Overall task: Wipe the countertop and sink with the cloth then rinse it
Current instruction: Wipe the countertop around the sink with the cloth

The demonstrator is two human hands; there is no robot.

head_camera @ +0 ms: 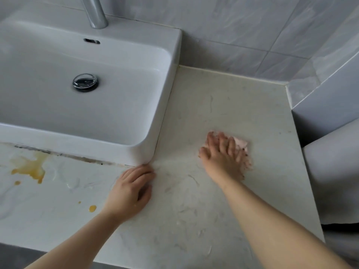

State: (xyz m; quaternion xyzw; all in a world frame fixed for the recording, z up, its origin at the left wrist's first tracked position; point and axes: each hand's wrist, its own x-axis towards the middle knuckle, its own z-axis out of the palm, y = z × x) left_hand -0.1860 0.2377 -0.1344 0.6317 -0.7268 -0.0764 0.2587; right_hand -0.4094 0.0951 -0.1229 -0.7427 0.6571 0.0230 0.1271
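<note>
Pink cloth (241,144), mostly hidden: it lies flat on the countertop (223,98) under the right hand (223,156), only its far and outer edges showing past the fingertips and the little-finger side. Dark specks (246,156) sit on the cloth by the fingers; what they are cannot be told. Right hand: palm down, fingers straight and spread, pressing the cloth onto the surface, not curled round it. Left hand (130,191): palm down on bare countertop, well to the inner side of the right hand and nearer the person, fingers loosely bent, holding nothing; its fingertips reach the near corner of the sink (171,74), contact with the basin wall unclear. Cloth and left hand are well apart. Beyond the left hand, inside the basin, a chrome drain plug (85,82); the faucet (95,14) is cut off by the top edge, only its lower stem visible. To the outer side of the left hand, a yellow-orange stain (31,167) on the countertop along the sink's front, a smaller yellow drop (92,208) just beside the left wrist, and a line of dark grime (68,154) under the sink's front edge. Past the right hand's outer side, off the counter's edge, a white rounded object (334,171), partly out of frame, not identifiable. Grey tiled wall (252,26) beyond the right fingertips.
</note>
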